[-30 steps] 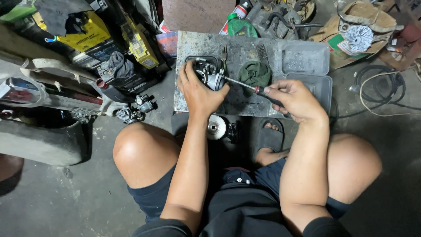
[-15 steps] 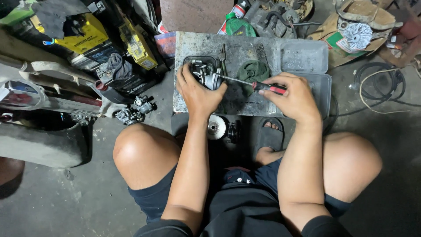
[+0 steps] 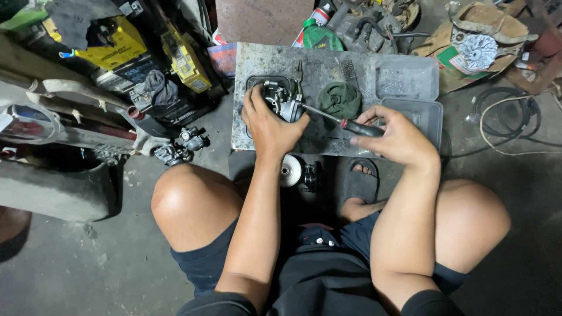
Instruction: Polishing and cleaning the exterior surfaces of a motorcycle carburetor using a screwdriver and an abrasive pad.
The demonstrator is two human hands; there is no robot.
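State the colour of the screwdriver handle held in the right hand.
Black with a red band, on the screwdriver; the head view shows it best.

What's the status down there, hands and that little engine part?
Left hand clamped on the small metal engine part. Right hand grips screwdriver, tip at the part. Green rag just behind the shaft, not blocking.

Metal carburetor (image 3: 280, 100) on tray, red-black screwdriver (image 3: 339, 120) tip against it
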